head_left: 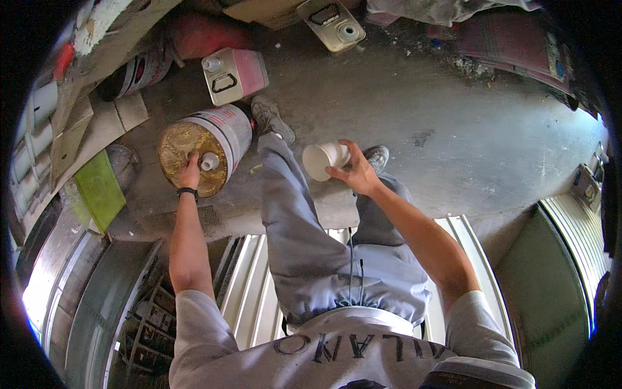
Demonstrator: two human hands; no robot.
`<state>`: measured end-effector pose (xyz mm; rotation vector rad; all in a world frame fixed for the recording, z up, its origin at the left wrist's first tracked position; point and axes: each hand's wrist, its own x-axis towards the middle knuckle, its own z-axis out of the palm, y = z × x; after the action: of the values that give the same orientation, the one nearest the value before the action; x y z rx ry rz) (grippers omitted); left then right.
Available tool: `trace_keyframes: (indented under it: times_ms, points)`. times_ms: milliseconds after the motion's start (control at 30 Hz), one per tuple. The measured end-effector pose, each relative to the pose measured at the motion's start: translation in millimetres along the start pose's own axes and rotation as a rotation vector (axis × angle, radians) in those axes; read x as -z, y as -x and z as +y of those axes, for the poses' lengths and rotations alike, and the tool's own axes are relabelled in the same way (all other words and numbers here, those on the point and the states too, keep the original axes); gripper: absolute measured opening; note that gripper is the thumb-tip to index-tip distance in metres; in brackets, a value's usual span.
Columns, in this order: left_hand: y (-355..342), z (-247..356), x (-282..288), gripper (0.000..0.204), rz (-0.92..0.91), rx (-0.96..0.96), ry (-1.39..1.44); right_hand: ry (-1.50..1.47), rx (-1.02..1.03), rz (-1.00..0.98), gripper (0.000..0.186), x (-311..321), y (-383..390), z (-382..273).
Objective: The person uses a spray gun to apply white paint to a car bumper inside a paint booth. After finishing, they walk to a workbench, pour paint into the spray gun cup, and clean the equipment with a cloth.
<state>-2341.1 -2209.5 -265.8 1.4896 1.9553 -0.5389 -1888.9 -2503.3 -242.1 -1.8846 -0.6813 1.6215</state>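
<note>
My left hand (pixel 190 174) is on the lid of a large metal drum (pixel 223 126), right beside its white spout (pixel 209 161). The lid is yellowish and stained, the side pale with reddish print. The fingers look closed at the lid, though what they grip there is mostly hidden under the hand. In my right hand (pixel 355 170) is a white cup (pixel 317 161), thumb and fingers around its side. The cup is tipped, its round end facing left toward the drum, and it is apart from the drum.
Beyond the drum stands a rectangular can (pixel 236 76) with a black handle and white cap; a similar can (pixel 332 24) is farther back. A green panel (pixel 100 190) leans at the left. White ribbed panels (pixel 254 269) lie beneath me. Reddish sheets (pixel 505 42) lie at the far right.
</note>
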Motion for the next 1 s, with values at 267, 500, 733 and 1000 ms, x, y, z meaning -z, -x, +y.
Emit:
trace_keyframes:
  times_ms: [267,500,733,1000]
  points:
    - [64.4,50.3,-25.3,0.066,-0.092,0.081,-0.208,-0.052,0.17,-0.025,0.086,-82.5,-74.5,-17.5]
    - [102.7,74.8,-60.3,0.062,0.041,-0.075,-0.087,-0.025,0.258,0.002,0.084,-110.0,-73.6,-49.4]
    - [114.3,108.8,-108.6,0.067,-0.018,-0.087,0.261,-0.078,0.188,0.104,0.085,-78.6,-69.9,-22.6]
    - [132.1,174.1,-136.5,0.047,-0.127,-0.213,1.037,-0.055,0.115,0.243,0.086,-52.9,-87.5,23.3]
